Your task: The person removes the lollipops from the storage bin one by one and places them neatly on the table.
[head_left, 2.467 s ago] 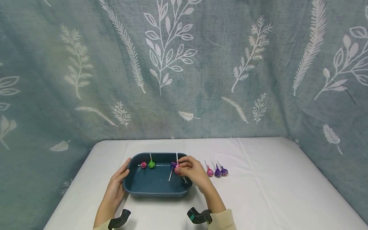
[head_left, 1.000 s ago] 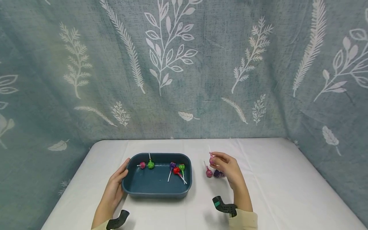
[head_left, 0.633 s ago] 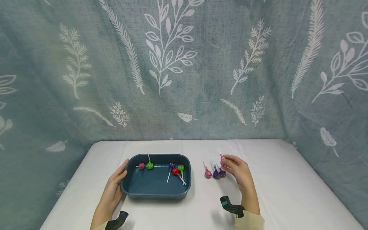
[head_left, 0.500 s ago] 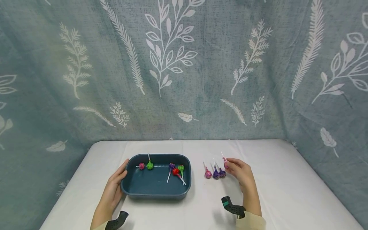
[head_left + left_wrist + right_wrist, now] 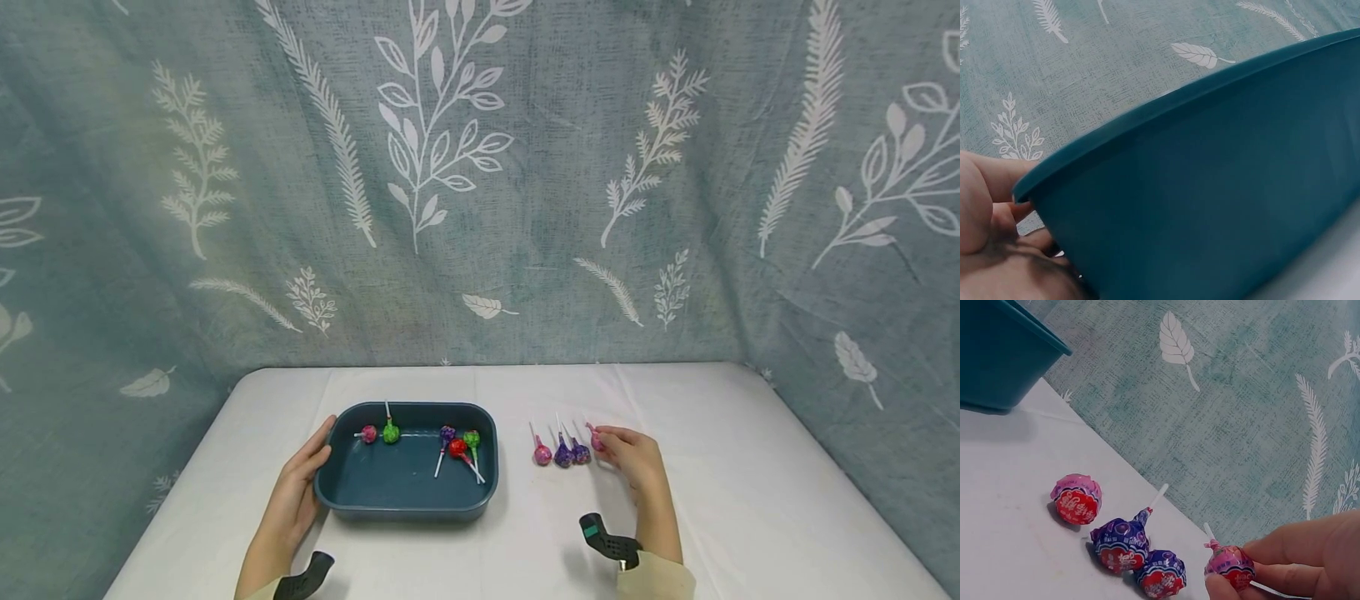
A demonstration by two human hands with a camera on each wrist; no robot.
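Here, the thumb and fingertips of the right hand (image 5: 636,458) pinch a pink lollipop (image 5: 1232,566) by its wrapped head, the stick poking free of them. Just beside it on the white cloth (image 5: 510,554) sit two purple lollipops (image 5: 1121,545), then a second pink lollipop (image 5: 1077,499). Well apart, the left hand (image 5: 298,492) rests extended fingers against the end of a teal tray (image 5: 405,510) holding five more lollipops (image 5: 458,448).
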